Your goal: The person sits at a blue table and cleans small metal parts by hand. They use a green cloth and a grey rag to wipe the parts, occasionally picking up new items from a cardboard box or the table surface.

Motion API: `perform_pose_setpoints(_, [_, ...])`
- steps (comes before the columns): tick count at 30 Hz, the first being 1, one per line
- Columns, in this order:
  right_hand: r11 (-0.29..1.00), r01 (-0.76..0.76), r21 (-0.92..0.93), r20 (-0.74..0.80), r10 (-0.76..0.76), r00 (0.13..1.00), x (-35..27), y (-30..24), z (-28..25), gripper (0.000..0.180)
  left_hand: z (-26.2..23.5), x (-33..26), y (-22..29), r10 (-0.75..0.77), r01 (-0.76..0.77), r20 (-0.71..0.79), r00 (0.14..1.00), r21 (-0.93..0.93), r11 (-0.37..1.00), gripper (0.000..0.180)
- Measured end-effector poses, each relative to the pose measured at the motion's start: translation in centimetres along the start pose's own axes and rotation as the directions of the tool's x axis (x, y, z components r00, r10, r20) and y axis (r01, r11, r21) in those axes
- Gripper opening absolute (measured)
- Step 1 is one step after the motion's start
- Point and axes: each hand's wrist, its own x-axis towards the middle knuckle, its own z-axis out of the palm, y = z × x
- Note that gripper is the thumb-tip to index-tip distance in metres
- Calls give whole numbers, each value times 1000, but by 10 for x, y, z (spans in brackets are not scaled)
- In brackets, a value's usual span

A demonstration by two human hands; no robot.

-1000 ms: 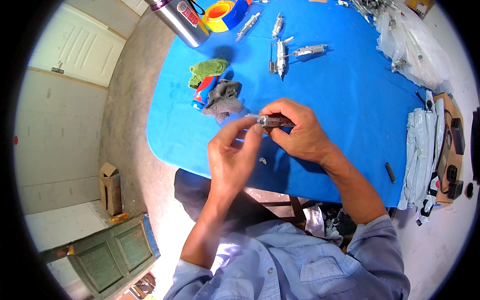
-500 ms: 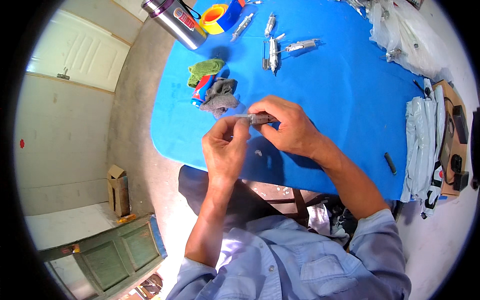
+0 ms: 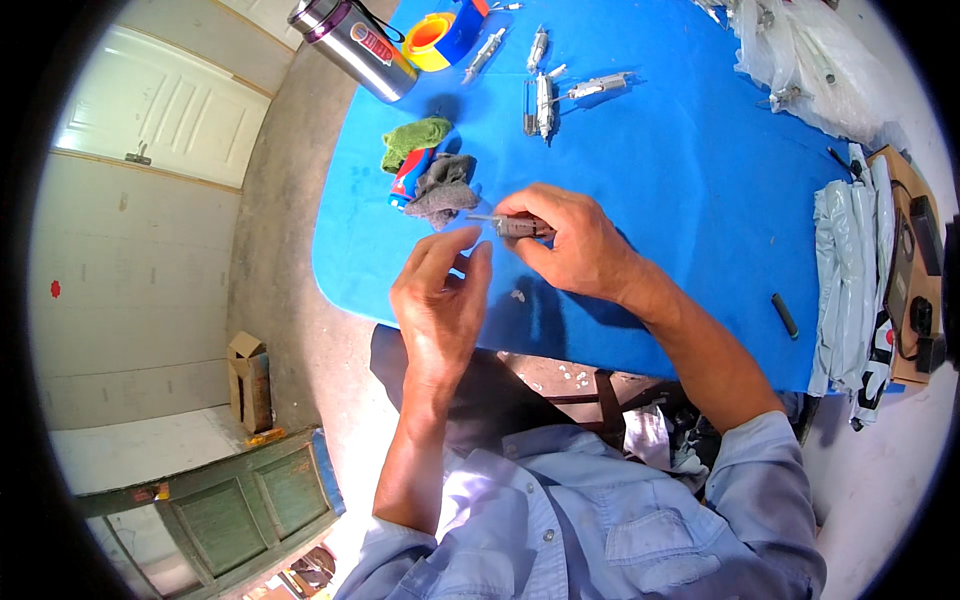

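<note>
My right hand (image 3: 585, 245) grips a small silver metal mechanism (image 3: 516, 228) over the near left part of the blue table (image 3: 680, 220). A thin rod sticks out of its left end; the fingers hide its other end. My left hand (image 3: 438, 295) is just left of and below it, thumb and fingers apart, holding nothing. Beyond the hands lie a crumpled grey cloth (image 3: 443, 190), a red and blue object (image 3: 410, 178) partly covered, and a green cloth (image 3: 415, 140). Several similar metal mechanisms (image 3: 544, 105) lie farther back on the table.
At the far left stand a steel thermos (image 3: 365, 55) and a yellow and blue ring-shaped roll (image 3: 430, 42). A clear plastic bag (image 3: 810, 75) fills the far right corner. Along the right edge are grey plastic packets (image 3: 838, 285), a cardboard box (image 3: 908, 300) and a short dark stick (image 3: 784, 316).
My left hand has let go of the mechanism's left end and drawn slightly down and left, its fingers parting. My right hand still holds the mechanism. The view has shifted slightly.
</note>
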Motion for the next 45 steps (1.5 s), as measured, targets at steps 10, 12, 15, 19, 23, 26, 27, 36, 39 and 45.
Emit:
perform_pose_setpoints(10, [999,22,-24,1,-22,1000,-1,-3,0,28,2,-2,-4,63,-63,7,998,107,992,14])
perform_pose_setpoints(12, [999,18,-31,6,-18,1000,-1,-3,0,27,3,0,-4,154,-149,-17,988,178,973,16])
perform_pose_setpoints(15, [999,13,-39,16,-12,1000,-2,-3,1,26,4,1,-5,266,-244,-42,963,285,927,22])
perform_pose_setpoints(19, [997,37,-73,30,-35,999,-1,-2,0,26,-1,6,1,257,-238,-17,966,318,918,30])
perform_pose_setpoints(23, [997,49,-66,40,-46,998,-1,-5,0,24,-9,10,3,113,-116,28,993,207,971,33])
perform_pose_setpoints(26, [996,58,-63,33,-56,998,-2,-3,1,25,-13,9,0,191,-189,16,981,262,947,35])
perform_pose_setpoints(27, [997,54,-54,29,-53,998,-2,-2,2,25,-14,8,-2,232,-226,11,973,279,933,35])
perform_pose_setpoints(36, [1000,11,8,79,-12,997,-3,-6,0,25,-14,5,-9,393,-394,95,914,429,812,33])
perform_pose_setpoints(39, [1000,31,0,81,-31,996,-4,-5,3,25,-14,7,-12,421,-429,118,900,424,798,31])
perform_pose_setpoints(45, [999,33,-40,86,-29,996,-6,-3,4,24,-14,16,-14,448,-473,153,881,346,810,23])
